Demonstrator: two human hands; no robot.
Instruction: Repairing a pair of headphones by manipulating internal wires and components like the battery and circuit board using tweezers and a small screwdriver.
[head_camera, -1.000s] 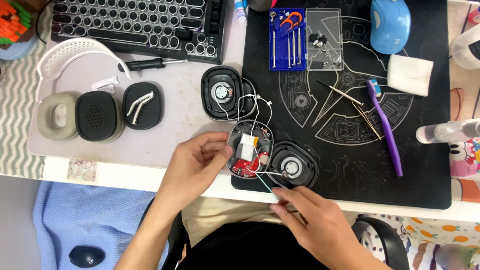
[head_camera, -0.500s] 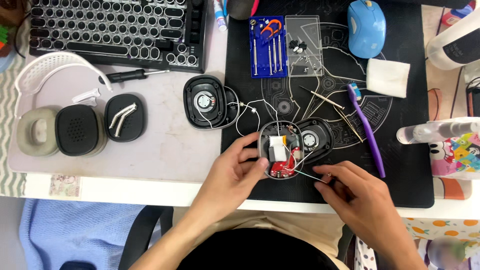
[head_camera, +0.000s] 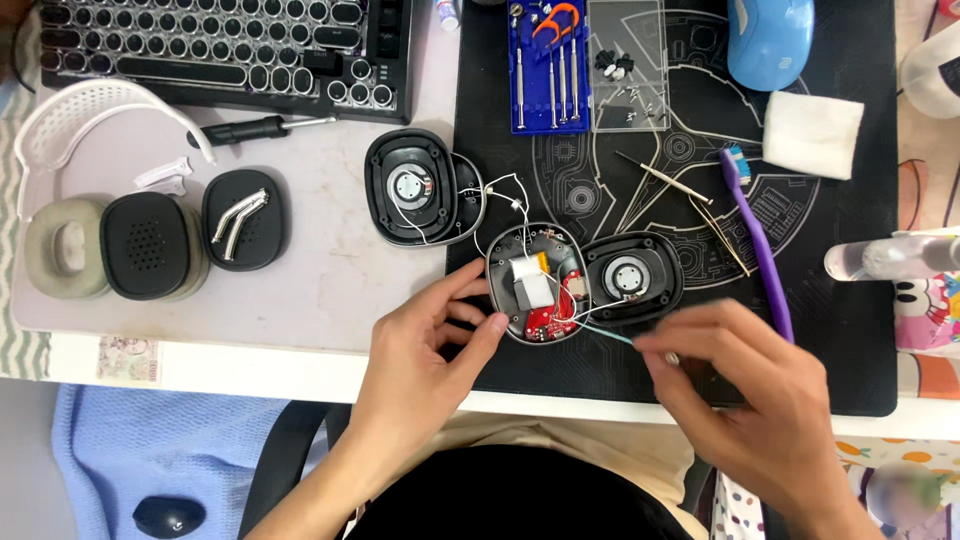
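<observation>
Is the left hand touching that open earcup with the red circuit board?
Touching: the head view shows the left hand with fingertips against the open earcup's lower-left rim.

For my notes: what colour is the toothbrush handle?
Purple, seen in the head view: toothbrush on the black mat.

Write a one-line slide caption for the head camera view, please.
Left hand steadies an opened headphone earcup with exposed circuit board while right hand pulls its wires.

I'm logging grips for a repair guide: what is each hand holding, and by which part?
Left hand: steadies the open earcup shell by its left rim. Right hand: fingers pinch the loose end of a thin wire.
</observation>
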